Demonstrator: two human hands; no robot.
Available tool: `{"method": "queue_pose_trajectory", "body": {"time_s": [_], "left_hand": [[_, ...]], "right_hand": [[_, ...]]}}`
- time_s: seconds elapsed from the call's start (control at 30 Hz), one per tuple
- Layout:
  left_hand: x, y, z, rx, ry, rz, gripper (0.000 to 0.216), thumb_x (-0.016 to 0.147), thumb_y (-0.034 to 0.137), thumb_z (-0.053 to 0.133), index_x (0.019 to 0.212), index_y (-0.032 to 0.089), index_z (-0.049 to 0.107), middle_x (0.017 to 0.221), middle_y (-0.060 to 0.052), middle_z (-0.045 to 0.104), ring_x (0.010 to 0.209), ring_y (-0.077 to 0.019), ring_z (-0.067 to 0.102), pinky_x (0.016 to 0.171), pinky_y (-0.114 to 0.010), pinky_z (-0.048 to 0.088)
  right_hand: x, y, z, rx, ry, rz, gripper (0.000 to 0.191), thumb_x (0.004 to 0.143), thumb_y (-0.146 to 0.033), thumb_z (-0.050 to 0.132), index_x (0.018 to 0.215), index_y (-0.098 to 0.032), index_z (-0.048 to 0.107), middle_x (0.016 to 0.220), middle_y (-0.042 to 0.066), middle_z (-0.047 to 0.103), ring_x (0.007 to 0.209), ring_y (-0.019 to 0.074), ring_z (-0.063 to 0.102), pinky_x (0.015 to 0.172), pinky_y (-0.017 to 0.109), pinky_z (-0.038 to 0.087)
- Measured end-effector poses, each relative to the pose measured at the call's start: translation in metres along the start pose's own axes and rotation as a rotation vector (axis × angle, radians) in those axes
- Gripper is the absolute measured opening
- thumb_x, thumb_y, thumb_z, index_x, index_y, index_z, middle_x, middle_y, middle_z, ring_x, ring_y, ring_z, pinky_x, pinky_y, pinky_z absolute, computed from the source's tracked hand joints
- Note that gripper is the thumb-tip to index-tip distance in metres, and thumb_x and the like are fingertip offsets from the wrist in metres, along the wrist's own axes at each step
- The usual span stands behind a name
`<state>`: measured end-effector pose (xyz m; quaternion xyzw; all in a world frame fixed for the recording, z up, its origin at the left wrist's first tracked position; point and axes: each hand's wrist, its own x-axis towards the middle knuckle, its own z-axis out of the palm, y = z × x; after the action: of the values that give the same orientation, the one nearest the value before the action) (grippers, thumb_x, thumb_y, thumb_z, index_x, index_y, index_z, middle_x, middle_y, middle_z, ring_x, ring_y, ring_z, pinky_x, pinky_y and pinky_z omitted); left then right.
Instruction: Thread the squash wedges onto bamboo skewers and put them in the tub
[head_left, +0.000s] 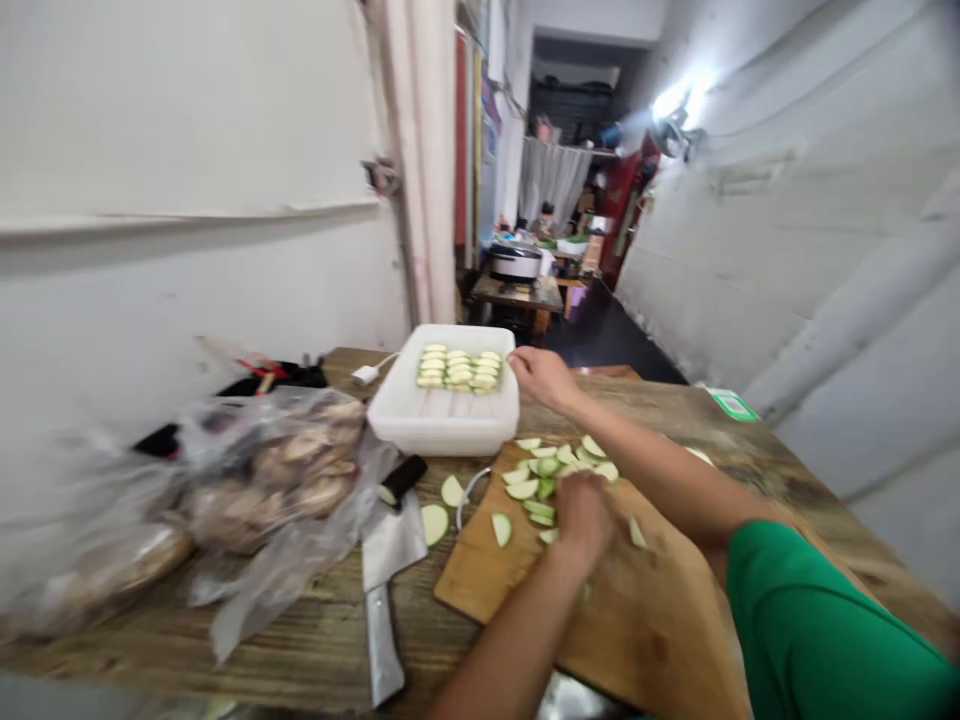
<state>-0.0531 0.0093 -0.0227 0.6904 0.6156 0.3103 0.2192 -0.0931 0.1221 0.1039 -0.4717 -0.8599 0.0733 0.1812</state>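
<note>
My right hand (544,378) is at the right rim of a white plastic tray (442,435), fingers curled closed; what they grip, if anything, is not clear. In the tray lie rows of pale green zucchini slices (459,370) with thin sticks below them. My left hand (585,520) is over the wooden cutting board (637,620), at a pile of half-moon zucchini slices (523,489). Its fingers are blurred and mostly hidden from me. A loose slice (501,529) lies on the board's left part.
Left of the board lie a cleaver (386,600), a dark-skinned vegetable piece (403,480) and two round slices (435,524). Plastic bags (292,470) of brownish food fill the table's left. A green-edged card (733,404) is at the right edge. Behind stands a cooker (516,262).
</note>
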Motion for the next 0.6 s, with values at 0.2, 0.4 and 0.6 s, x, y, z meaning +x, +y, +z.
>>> {"method": "queue_pose_trajectory", "body": {"time_s": [0.2, 0.4, 0.6], "left_hand": [[-0.001, -0.004, 0.003, 0.093, 0.095, 0.118, 0.03, 0.08, 0.017, 0.037, 0.097, 0.016, 0.063, 0.091, -0.008, 0.065, 0.089, -0.0182, 0.057, 0.085, -0.032, 0.037], [-0.007, 0.001, 0.005, 0.199, 0.125, 0.191, 0.03, 0.081, 0.022, 0.037, 0.096, 0.017, 0.063, 0.094, -0.008, 0.065, 0.089, -0.0185, 0.056, 0.083, -0.032, 0.036], [-0.011, 0.008, -0.007, 0.276, 0.191, 0.235, 0.029, 0.08, 0.028, 0.039, 0.09, 0.018, 0.064, 0.093, -0.007, 0.065, 0.087, -0.0211, 0.056, 0.081, -0.034, 0.036]], "right_hand": [[-0.152, 0.18, -0.088, -0.495, -0.014, 0.546, 0.045, 0.091, -0.036, 0.023, 0.108, -0.014, 0.059, 0.105, 0.015, 0.062, 0.099, 0.0224, 0.056, 0.079, 0.029, 0.04], [-0.275, 0.26, -0.092, -0.472, -0.195, 0.839, 0.035, 0.081, -0.033, 0.044, 0.085, -0.008, 0.067, 0.093, 0.02, 0.065, 0.089, 0.0263, 0.061, 0.075, 0.033, 0.044], [-0.323, 0.273, -0.058, -0.399, -0.206, 0.988, 0.032, 0.077, -0.029, 0.049, 0.09, -0.006, 0.067, 0.092, 0.022, 0.064, 0.088, 0.0285, 0.061, 0.07, 0.035, 0.045]]}}
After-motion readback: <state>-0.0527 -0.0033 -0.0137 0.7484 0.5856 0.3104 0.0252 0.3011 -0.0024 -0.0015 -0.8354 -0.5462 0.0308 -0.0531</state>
